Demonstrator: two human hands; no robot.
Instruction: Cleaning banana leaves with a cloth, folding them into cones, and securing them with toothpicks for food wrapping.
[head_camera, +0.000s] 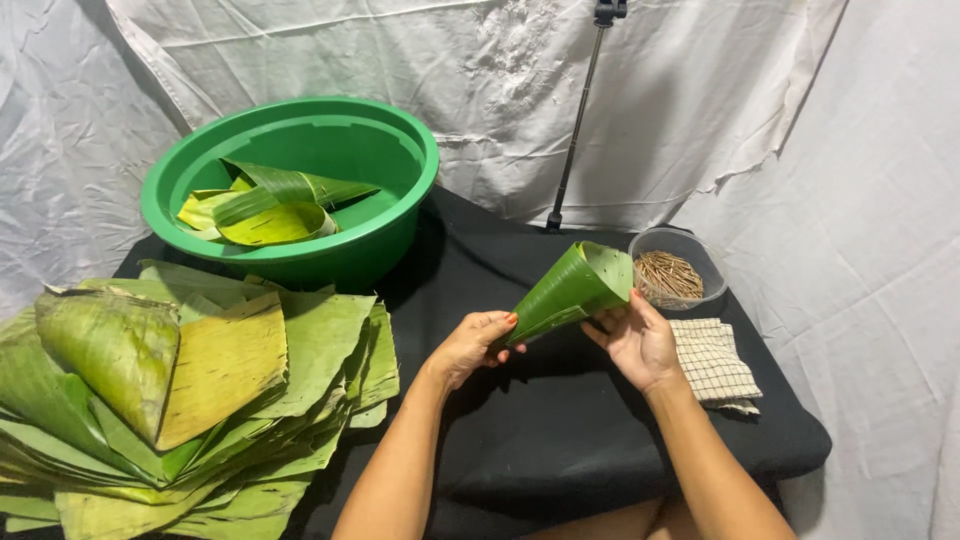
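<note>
A green banana-leaf cone (572, 290) is held above the black table, its tip pointing down-left and its wide mouth up-right. My left hand (470, 343) pinches the narrow tip end. My right hand (637, 340) grips the wide end from below, near the rim. A clear round bowl of thin wooden sticks (675, 273) stands just right of the cone's mouth.
A green basin (400, 150) at the back left holds finished leaf cones (270, 203). A thick stack of flat banana leaves (190, 390) covers the table's left. A checked cloth (712, 362) lies right of my right hand. A black tripod leg (572, 140) rises behind.
</note>
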